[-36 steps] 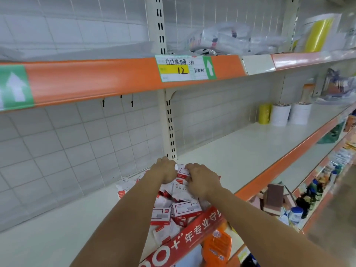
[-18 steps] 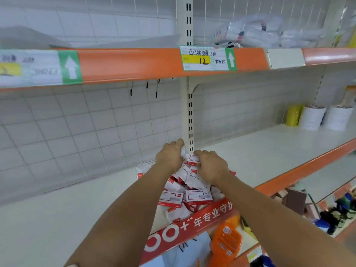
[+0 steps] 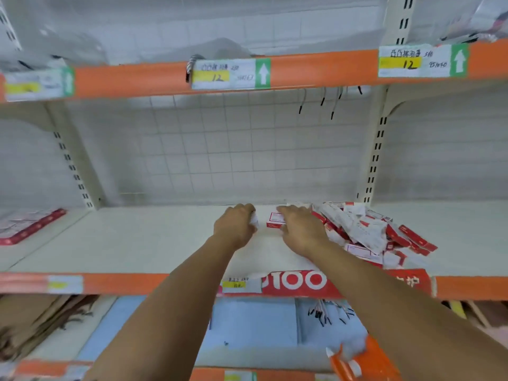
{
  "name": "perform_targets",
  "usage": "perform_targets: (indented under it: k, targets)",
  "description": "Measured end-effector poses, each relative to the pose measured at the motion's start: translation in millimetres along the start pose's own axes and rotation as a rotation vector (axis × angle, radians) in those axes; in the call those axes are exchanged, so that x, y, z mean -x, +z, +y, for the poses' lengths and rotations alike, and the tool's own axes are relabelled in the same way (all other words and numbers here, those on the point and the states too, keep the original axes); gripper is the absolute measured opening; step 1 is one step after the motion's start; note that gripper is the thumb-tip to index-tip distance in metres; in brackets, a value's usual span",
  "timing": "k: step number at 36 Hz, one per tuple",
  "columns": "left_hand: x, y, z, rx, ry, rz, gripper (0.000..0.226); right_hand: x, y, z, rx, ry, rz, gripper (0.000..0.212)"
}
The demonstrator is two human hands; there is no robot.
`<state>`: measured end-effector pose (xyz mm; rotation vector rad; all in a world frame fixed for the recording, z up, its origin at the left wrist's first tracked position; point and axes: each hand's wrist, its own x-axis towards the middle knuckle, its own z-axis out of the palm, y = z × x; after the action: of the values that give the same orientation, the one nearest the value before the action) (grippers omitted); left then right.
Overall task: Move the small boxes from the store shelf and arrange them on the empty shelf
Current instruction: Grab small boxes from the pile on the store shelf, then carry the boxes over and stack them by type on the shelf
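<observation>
A heap of small red and white boxes lies on the right part of the white shelf. Left of the heap both my hands reach onto the shelf. My left hand is curled, and a bit of a small white box shows at its fingertips. My right hand lies over another small box that sits on the shelf, and holds it from above. The two hands are a short gap apart.
A flat red and white pack lies at the shelf's far left. An orange-edged shelf with price tags hangs overhead. A red banner covers the front edge. Below are blue sheets, brown paper and an orange package.
Both hands have come off the heap and moved left along the shelf with boxes in them. The view has swung left, so the heap now lies to the right of the hands.
</observation>
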<state>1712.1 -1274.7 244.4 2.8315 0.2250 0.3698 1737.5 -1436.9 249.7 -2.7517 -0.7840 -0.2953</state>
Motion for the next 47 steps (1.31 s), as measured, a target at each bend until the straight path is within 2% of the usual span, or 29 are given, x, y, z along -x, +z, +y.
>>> perform_targets:
  k: [12,20,27,33,38,47]
  targets:
    - [106.3,-53.9,-130.6,-0.081,-0.288,0.044,0.034,8.8,46.6,-141.9,-0.056,-0.269,-0.156,0.047]
    - [194.2,-95.0,-221.9,-0.133,-0.384,0.038,0.038,26.7,72.8,-262.3,-0.131,-0.381,-0.201,0.035]
    - [266.6,-123.5,-303.0,-0.129,-0.484,0.071,0.033,44.8,99.4,-360.1,-0.154,-0.469,-0.24,0.048]
    - [320.4,-145.7,-360.1,-0.141,-0.589,0.078,0.034,53.3,118.3,-436.1,-0.18,-0.551,-0.259,0.04]
    - [351.0,-159.3,-405.3,-0.122,-0.678,0.077,0.044,53.8,134.7,-493.2,-0.172,-0.626,-0.276,0.043]
    - [371.7,-182.9,-484.3,-0.141,-0.769,0.114,0.045,25.7,164.1,-586.0,-0.219,-0.733,-0.279,0.039]
